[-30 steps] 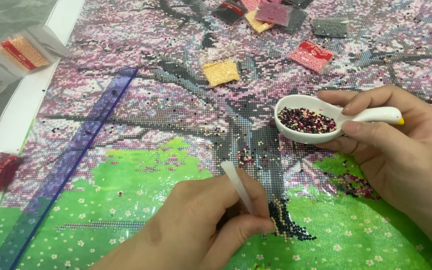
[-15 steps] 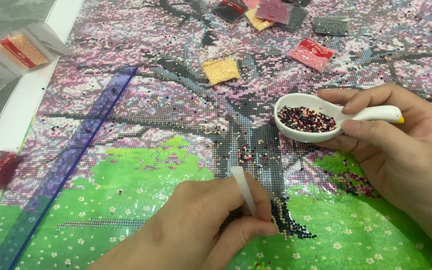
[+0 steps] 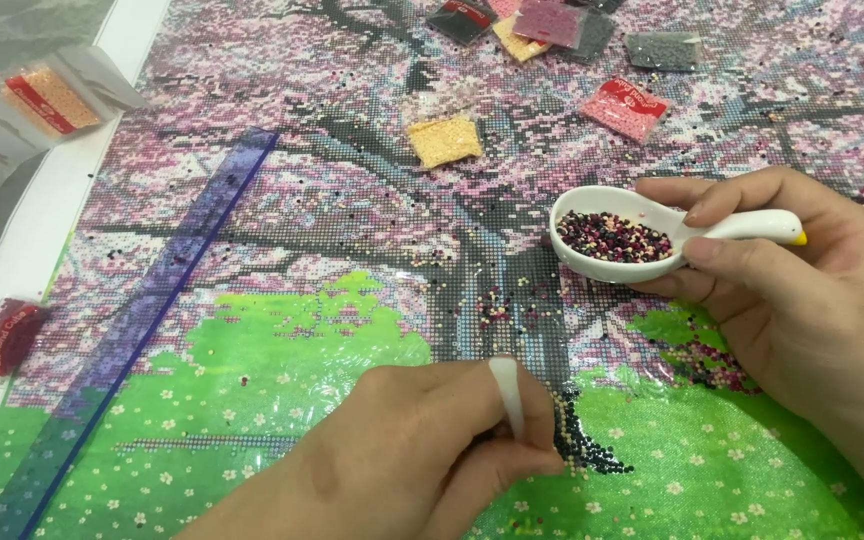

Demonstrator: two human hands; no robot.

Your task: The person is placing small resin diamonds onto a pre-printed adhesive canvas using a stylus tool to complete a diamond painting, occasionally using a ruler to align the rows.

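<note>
Currently pinching white pen (image 3: pixel 508 395) in left hand (image 3: pixel 402 455), tip angling down-right onto dark beads (image 3: pixel 582 445); right hand (image 3: pixel 792 290) gripping spoon dish (image 3: pixel 612 240), farther up-right.

We see the left hand (image 3: pixel 402 450) pinching a white pen tool (image 3: pixel 508 395), tip down on the canvas (image 3: pixel 282 250) beside dark beads (image 3: pixel 582 440). Right hand (image 3: pixel 792 290) holds a white spoon-shaped dish (image 3: pixel 642 240) of mixed beads. Yellow bead bag (image 3: pixel 442 140) lies farther up.

Two bare hands (image 3: pixel 412 450), no sleeves
</note>
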